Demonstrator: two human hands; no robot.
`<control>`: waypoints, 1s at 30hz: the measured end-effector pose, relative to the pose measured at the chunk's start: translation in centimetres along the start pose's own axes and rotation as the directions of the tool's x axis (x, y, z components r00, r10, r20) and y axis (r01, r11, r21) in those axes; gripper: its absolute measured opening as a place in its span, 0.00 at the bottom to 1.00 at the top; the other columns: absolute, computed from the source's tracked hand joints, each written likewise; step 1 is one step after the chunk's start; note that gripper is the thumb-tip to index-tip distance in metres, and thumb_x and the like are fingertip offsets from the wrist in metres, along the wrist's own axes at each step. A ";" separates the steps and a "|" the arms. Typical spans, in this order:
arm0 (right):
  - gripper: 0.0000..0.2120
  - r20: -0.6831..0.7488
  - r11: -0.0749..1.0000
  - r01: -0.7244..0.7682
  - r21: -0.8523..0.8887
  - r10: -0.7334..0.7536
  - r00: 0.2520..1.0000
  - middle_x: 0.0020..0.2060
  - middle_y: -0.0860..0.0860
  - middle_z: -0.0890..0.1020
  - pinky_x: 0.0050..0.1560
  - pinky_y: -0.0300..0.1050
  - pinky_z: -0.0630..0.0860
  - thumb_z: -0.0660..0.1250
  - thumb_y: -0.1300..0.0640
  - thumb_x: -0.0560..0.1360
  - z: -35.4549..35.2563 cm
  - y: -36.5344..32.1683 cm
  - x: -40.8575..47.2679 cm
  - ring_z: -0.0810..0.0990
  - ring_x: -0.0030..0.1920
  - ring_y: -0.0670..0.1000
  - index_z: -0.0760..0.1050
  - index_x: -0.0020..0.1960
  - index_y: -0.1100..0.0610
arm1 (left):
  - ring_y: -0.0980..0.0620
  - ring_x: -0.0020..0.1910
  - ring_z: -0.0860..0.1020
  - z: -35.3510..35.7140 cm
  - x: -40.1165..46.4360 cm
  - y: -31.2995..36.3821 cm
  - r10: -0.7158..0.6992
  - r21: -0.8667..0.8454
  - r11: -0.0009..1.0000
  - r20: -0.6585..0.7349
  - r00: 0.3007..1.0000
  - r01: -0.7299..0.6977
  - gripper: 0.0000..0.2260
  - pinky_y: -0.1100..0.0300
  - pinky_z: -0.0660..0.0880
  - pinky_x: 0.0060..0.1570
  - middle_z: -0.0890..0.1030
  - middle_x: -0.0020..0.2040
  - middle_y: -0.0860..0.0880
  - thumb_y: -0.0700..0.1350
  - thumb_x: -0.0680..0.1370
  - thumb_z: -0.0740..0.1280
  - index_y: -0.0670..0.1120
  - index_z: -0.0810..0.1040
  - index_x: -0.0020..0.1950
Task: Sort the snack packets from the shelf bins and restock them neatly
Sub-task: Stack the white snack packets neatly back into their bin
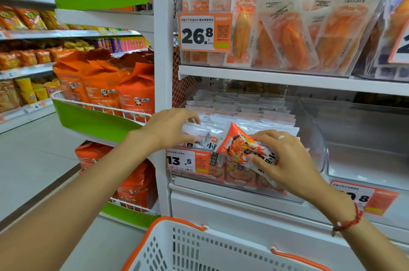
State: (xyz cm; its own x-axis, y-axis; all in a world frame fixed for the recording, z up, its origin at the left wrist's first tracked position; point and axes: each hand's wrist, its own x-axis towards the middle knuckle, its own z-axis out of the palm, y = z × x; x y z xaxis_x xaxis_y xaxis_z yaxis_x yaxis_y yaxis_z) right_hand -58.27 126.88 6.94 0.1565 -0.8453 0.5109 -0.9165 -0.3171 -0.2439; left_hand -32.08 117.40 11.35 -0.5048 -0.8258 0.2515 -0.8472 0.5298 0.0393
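My right hand (285, 157) grips an orange-and-white snack packet (241, 149), tilted, above the clear bin (309, 137) front. My left hand (168, 129), just beside it, curls around white packets (199, 133) standing in that bin. A white basket (199, 246) sits below both hands.

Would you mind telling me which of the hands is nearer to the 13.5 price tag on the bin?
Left. The left hand grips white packets just above the 13.5 price tag; the right hand holds an orange packet farther to the tag's right.
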 end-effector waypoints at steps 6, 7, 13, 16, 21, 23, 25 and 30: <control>0.23 0.025 0.999 -0.033 -0.003 0.033 0.999 0.61 0.46 0.78 0.58 0.50 0.68 0.64 0.39 0.71 -0.2 -0.1 0.1 0.76 0.60 0.52 0.78 0.62 0.46 | 0.48 0.51 0.81 3.2 -1.5 -1.8 0.031 0.030 0.999 -0.329 0.944 -0.022 0.13 0.52 0.71 0.54 0.84 0.53 0.51 0.49 0.75 0.72 0.50 0.81 0.59; 0.23 0.031 1.000 -0.030 -0.002 0.030 0.999 0.63 0.46 0.77 0.60 0.50 0.67 0.64 0.39 0.71 -0.1 -0.1 0.2 0.76 0.61 0.51 0.78 0.62 0.46 | 0.49 0.54 0.80 3.3 -1.5 -2.2 0.036 0.044 0.999 -0.307 0.951 -0.023 0.14 0.53 0.69 0.56 0.83 0.55 0.51 0.49 0.75 0.72 0.50 0.80 0.60; 0.19 -0.080 0.999 0.055 -0.002 -0.055 0.995 0.64 0.46 0.75 0.62 0.53 0.69 0.66 0.42 0.72 0.3 -0.9 0.0 0.73 0.64 0.53 0.78 0.61 0.46 | 0.55 0.76 0.56 5.0 -4.0 -0.3 -0.004 -0.102 0.994 -0.418 0.909 -0.043 0.25 0.59 0.50 0.74 0.58 0.78 0.52 0.51 0.83 0.57 0.48 0.57 0.79; 0.18 -0.191 0.996 0.087 0.033 -0.079 0.979 0.60 0.46 0.77 0.54 0.48 0.73 0.68 0.47 0.72 0.4 -1.5 -1.4 0.74 0.60 0.49 0.77 0.62 0.48 | 0.57 0.77 0.45 7.1 -4.9 0.7 -0.077 -0.108 0.993 -0.312 0.947 0.045 0.27 0.65 0.36 0.73 0.45 0.79 0.51 0.56 0.82 0.42 0.46 0.42 0.79; 0.18 -0.121 0.996 0.072 0.050 -0.066 0.990 0.51 0.40 0.79 0.41 0.42 0.75 0.68 0.48 0.73 0.6 -1.6 -3.8 0.77 0.50 0.45 0.74 0.63 0.43 | 0.58 0.76 0.37 8.7 -3.9 0.5 -0.058 0.015 0.998 -0.173 0.983 0.062 0.33 0.63 0.32 0.72 0.42 0.79 0.49 0.62 0.75 0.30 0.46 0.37 0.76; 0.18 -0.018 0.998 0.054 0.038 -0.053 0.998 0.50 0.39 0.79 0.38 0.42 0.73 0.70 0.48 0.74 0.2 -1.6 -4.4 0.79 0.47 0.46 0.74 0.63 0.41 | 0.59 0.76 0.36 8.0 -4.0 0.5 -0.076 -0.109 0.992 -0.142 0.987 0.061 0.31 0.63 0.33 0.73 0.41 0.79 0.52 0.63 0.79 0.32 0.48 0.39 0.78; 0.19 0.075 0.999 0.028 0.033 -0.030 0.997 0.50 0.39 0.81 0.37 0.42 0.72 0.71 0.47 0.74 -0.7 -1.8 -4.6 0.80 0.45 0.45 0.74 0.64 0.39 | 0.62 0.76 0.38 6.7 -4.4 1.2 -0.108 -0.281 0.958 -0.195 0.975 0.049 0.28 0.61 0.37 0.75 0.42 0.79 0.56 0.62 0.81 0.40 0.52 0.42 0.79; 0.23 0.223 0.988 -0.024 0.153 -0.011 0.975 0.53 0.33 0.82 0.49 0.43 0.78 0.68 0.33 0.66 -2.3 -3.0 -4.4 0.80 0.53 0.38 0.77 0.60 0.35 | 0.62 0.71 0.62 2.4 -6.8 6.3 0.139 -0.472 0.873 -0.001 0.990 -0.123 0.27 0.58 0.60 0.72 0.64 0.74 0.62 0.69 0.76 0.55 0.64 0.62 0.74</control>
State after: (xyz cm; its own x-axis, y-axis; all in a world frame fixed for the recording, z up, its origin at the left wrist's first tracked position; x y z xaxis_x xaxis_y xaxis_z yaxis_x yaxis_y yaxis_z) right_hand -57.08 132.59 7.30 0.2450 -0.9164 0.3166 -0.8526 -0.3591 -0.3796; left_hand -34.40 125.84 7.55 -0.6174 -0.7441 0.2553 -0.5992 0.6551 0.4602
